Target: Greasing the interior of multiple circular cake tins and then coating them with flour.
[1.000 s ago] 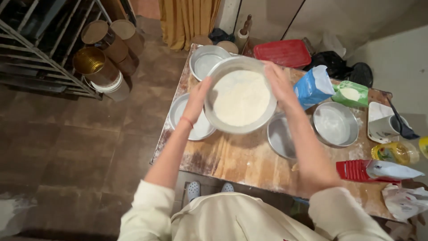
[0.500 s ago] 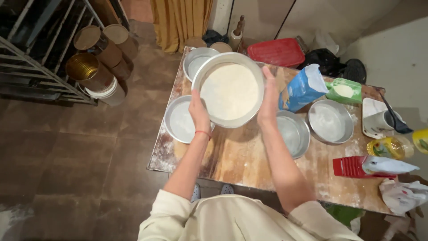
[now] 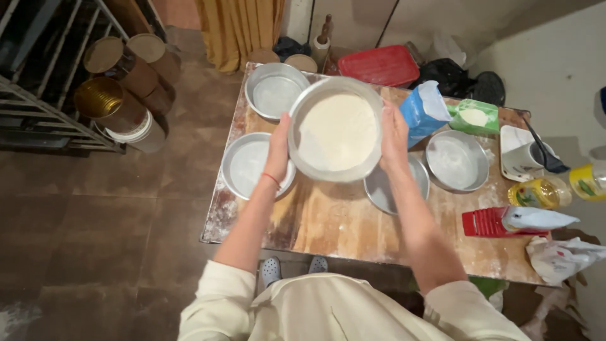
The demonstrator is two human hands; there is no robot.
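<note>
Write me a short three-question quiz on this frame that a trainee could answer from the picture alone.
1. True or false: both hands hold the round metal pan by its rim, lifted above the wooden table.
2. What does the held pan contain?
A. white powder like flour
B. red sauce
C. sliced fruit
3. Which opened bag stands on the table just beyond the right hand?

Key
1. True: the left hand and the right hand grip opposite sides.
2. A.
3. The blue bag, beside a green packet.
</note>
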